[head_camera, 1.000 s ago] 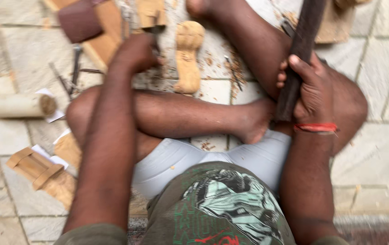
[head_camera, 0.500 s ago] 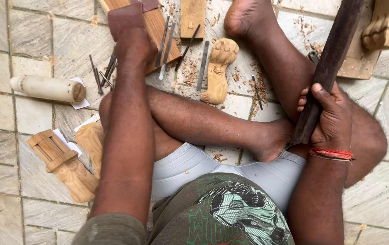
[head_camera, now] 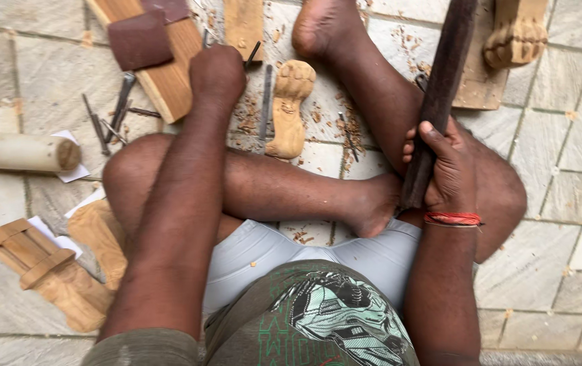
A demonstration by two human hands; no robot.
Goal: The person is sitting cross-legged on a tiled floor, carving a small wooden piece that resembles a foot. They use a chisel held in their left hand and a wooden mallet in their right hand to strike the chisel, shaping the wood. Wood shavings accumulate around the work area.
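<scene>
right hand [head_camera: 443, 163] grip round dark stick [head_camera: 440, 95]

Counts, head view:
- carved wooden legs – 2: one lying on the tiles mid-frame [head_camera: 288, 108], one paw-footed at the top right [head_camera: 516, 30]
- dark wooden mallet [head_camera: 437, 95] – 1
- flat wooden boards – 3: [head_camera: 169, 64], [head_camera: 245, 24], [head_camera: 477, 85]
- dark sanding blocks – 2: [head_camera: 140, 39], [head_camera: 169, 8]
- pale cylinder [head_camera: 23, 152] – 1
- carved pieces at lower left – 2: [head_camera: 40, 268], [head_camera: 101, 237]
- thin metal chisels [head_camera: 104, 122] – several, too overlapped for an exact count
</scene>
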